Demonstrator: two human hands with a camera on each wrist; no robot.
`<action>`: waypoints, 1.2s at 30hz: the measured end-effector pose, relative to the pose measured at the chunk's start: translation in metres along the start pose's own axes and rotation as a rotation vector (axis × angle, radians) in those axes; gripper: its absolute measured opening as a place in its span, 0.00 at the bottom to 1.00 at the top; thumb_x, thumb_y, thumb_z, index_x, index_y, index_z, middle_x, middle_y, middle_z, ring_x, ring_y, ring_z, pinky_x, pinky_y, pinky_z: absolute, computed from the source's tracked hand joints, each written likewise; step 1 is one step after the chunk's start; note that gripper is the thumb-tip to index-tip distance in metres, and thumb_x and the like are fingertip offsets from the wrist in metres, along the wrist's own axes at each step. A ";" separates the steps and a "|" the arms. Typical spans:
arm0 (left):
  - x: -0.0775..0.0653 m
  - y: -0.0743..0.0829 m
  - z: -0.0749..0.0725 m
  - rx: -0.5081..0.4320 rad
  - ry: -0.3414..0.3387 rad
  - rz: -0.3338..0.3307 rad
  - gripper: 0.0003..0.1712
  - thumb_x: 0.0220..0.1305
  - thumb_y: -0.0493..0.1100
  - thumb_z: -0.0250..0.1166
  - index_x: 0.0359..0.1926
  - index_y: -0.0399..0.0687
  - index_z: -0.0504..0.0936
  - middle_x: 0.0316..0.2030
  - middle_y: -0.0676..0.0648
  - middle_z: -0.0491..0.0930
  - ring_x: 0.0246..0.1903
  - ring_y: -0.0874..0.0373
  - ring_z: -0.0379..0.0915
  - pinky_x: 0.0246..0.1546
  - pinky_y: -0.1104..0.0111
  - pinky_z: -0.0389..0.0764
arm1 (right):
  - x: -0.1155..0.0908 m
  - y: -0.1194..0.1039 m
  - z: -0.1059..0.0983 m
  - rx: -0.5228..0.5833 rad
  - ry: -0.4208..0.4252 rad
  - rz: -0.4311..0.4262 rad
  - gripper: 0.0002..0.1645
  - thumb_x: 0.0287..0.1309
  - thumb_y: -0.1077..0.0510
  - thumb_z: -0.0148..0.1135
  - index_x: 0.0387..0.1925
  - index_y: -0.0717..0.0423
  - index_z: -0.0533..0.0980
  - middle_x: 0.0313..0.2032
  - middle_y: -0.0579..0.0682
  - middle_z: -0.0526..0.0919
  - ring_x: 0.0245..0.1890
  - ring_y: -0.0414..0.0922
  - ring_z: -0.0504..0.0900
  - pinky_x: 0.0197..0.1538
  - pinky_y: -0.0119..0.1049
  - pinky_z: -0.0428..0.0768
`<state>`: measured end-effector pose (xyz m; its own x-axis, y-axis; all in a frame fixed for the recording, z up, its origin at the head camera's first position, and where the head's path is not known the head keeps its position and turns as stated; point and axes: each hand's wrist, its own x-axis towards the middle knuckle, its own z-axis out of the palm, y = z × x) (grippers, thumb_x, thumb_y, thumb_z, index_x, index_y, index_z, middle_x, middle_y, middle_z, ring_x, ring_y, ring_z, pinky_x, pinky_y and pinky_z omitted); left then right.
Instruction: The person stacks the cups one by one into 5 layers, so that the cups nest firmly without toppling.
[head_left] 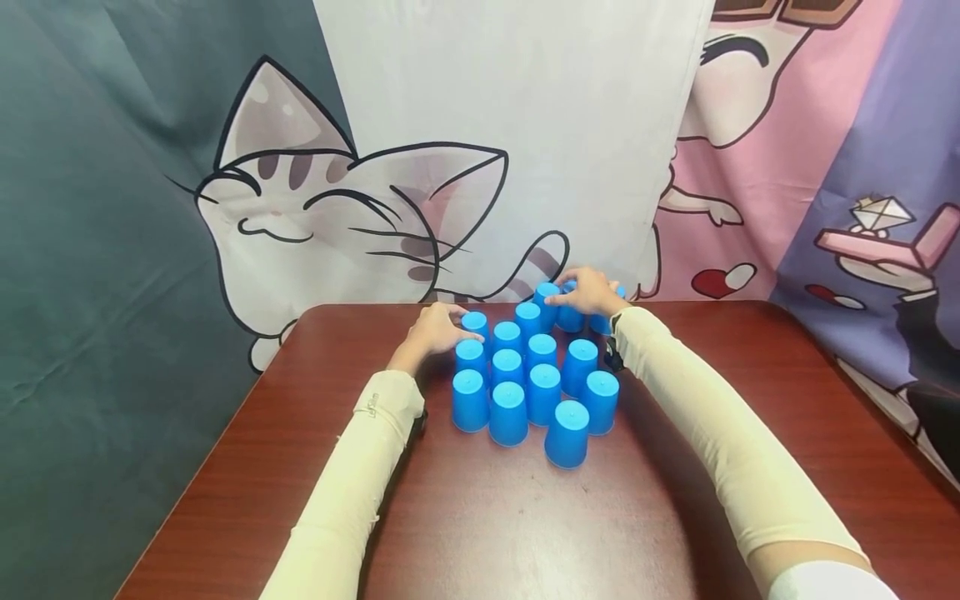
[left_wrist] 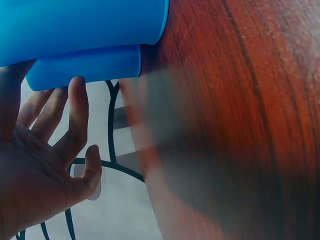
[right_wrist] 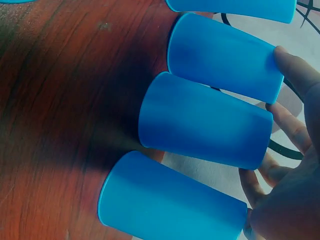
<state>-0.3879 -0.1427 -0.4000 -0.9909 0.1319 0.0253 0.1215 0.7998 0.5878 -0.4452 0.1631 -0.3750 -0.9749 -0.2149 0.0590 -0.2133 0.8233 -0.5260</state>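
Many blue cups (head_left: pixel 507 414) stand upside down in a close group on the table. At the group's back left corner, my left hand (head_left: pixel 433 332) holds a blue cup (head_left: pixel 475 322), its thumb in front and fingers around the far side. The left wrist view shows the fingers (left_wrist: pixel 77 107) against that cup (left_wrist: pixel 90 67), behind a nearer one. My right hand (head_left: pixel 588 292) is over the back row. Its thumb and a finger pinch the closed end of a blue cup (right_wrist: pixel 225 57), while other fingers touch the neighbouring cups (right_wrist: pixel 205 120). Some fingertips are hidden.
The brown wooden table (head_left: pixel 487 533) has rounded far corners. A cloth printed with a cartoon cat (head_left: pixel 315 208) hangs right behind its far edge. One cup (head_left: pixel 567 435) stands at the front of the group, nearest to me.
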 end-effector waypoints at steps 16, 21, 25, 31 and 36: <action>0.000 0.002 0.005 -0.003 0.004 0.002 0.36 0.51 0.63 0.75 0.59 0.53 0.80 0.51 0.47 0.83 0.53 0.46 0.76 0.51 0.47 0.76 | -0.007 0.002 0.001 0.029 0.044 -0.001 0.36 0.59 0.41 0.69 0.62 0.55 0.73 0.64 0.62 0.72 0.64 0.65 0.61 0.59 0.64 0.53; 0.001 0.001 0.003 -0.004 0.011 0.011 0.37 0.51 0.63 0.75 0.59 0.53 0.80 0.51 0.46 0.83 0.53 0.45 0.75 0.51 0.47 0.77 | -0.011 0.006 -0.005 0.038 0.061 -0.034 0.36 0.59 0.41 0.68 0.63 0.56 0.73 0.66 0.63 0.69 0.67 0.66 0.58 0.62 0.69 0.50; 0.000 -0.002 0.002 0.000 0.016 0.013 0.37 0.52 0.63 0.75 0.60 0.52 0.80 0.51 0.46 0.83 0.54 0.46 0.75 0.51 0.47 0.77 | -0.020 0.007 -0.010 0.040 0.106 -0.047 0.36 0.58 0.41 0.69 0.62 0.55 0.74 0.66 0.62 0.68 0.68 0.66 0.56 0.61 0.71 0.48; 0.001 -0.004 0.003 -0.019 0.010 0.027 0.38 0.52 0.63 0.75 0.60 0.51 0.80 0.52 0.45 0.82 0.55 0.44 0.75 0.52 0.45 0.75 | -0.050 0.009 -0.022 0.099 0.170 -0.099 0.34 0.56 0.43 0.71 0.59 0.57 0.76 0.64 0.62 0.70 0.66 0.66 0.58 0.58 0.71 0.52; 0.006 -0.004 0.001 -0.007 -0.004 0.035 0.38 0.51 0.64 0.74 0.60 0.51 0.80 0.53 0.45 0.82 0.56 0.46 0.75 0.55 0.45 0.74 | -0.080 0.019 -0.023 0.155 0.112 -0.127 0.34 0.57 0.42 0.70 0.60 0.57 0.76 0.63 0.61 0.70 0.66 0.64 0.61 0.61 0.74 0.54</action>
<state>-0.3943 -0.1445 -0.4030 -0.9858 0.1620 0.0432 0.1559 0.7906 0.5921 -0.3726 0.2084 -0.3699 -0.9438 -0.2448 0.2219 -0.3304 0.7011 -0.6319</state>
